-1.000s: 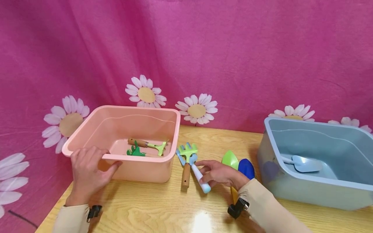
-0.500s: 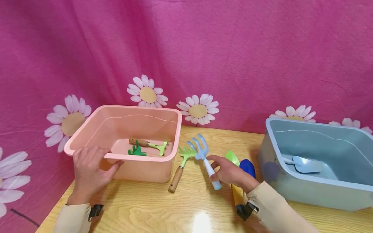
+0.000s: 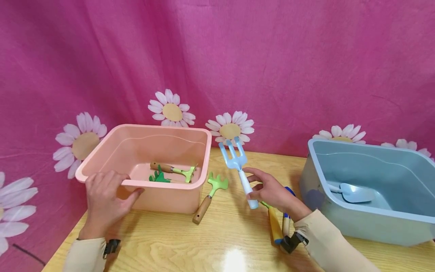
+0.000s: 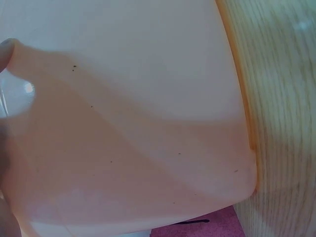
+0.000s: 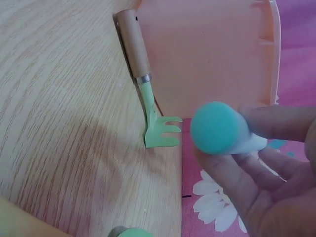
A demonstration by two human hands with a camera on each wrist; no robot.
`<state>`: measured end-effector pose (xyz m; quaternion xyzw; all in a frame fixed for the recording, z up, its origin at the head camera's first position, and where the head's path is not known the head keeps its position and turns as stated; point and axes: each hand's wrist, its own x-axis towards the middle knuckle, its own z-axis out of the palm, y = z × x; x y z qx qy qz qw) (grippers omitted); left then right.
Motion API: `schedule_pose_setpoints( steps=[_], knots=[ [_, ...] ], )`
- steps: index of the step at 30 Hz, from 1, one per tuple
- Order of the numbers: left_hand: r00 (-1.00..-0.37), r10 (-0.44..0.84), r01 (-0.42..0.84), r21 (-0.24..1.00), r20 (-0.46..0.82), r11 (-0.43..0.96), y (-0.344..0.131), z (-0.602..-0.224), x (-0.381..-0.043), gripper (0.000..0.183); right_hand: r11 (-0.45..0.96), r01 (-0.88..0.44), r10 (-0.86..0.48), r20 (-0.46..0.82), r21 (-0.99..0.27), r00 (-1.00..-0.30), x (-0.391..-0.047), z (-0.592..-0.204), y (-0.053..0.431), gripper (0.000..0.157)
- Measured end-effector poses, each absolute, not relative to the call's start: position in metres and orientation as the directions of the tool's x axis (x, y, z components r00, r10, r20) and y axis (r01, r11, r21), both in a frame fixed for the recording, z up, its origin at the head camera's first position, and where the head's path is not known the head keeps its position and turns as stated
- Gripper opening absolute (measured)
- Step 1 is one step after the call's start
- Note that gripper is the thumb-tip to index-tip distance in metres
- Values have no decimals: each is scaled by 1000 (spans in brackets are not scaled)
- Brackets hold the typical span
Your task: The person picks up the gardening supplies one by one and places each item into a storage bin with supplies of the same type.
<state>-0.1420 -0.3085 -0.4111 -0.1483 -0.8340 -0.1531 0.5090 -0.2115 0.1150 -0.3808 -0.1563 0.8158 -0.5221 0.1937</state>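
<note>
My left hand (image 3: 105,198) grips the near rim of a pink plastic bin (image 3: 166,196), fingers over the edge and thumb outside. Its wall (image 4: 123,123) fills most of the left wrist view. My right hand (image 3: 273,192) holds a light blue hand fork (image 3: 235,161) by its white handle, tines up and away from me, above the table. In the right wrist view the handle's turquoise end (image 5: 213,128) sits between thumb and fingers. A lime green hand rake (image 3: 204,209) with a wooden handle lies beside the pink bin.
Inside the pink bin lie a wooden-handled green tool (image 3: 161,166) and a dark green rake head (image 3: 159,175). Under my right arm are a yellow handle (image 3: 274,224) and a blue tool, partly hidden. A blue-grey bin (image 3: 367,223) at right holds a light blue trowel (image 3: 357,192).
My right hand has lifted the light blue hand fork off the table, up and slightly right. The lime green rake beside it has swung its handle leftward. My left hand stays on the rim.
</note>
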Motion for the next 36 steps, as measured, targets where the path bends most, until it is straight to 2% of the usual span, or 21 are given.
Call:
schedule_pose_setpoints(
  steps=[7,13,23,31,36],
  knots=[
    [-431,93,404,100,897,909,-309,-411,-141,61,335,-32,-473,-139,-942,-870,-211,-379,120,75],
    [-434,91,397,100,897,912,-309,-411,-140,61,332,-60,-489,-117,-941,-865,-211,-375,120,74],
    [-435,97,395,93,895,914,-308,-410,-141,61,483,-170,-464,-86,-859,-882,-199,-353,118,74],
    [-422,95,402,92,902,911,-307,-411,-141,60,484,-261,-566,-71,-835,-821,-185,-326,115,74],
    [-431,91,398,98,898,912,-307,-412,-141,61,484,-349,-649,-62,-803,-758,-194,-302,107,74]
  ],
)
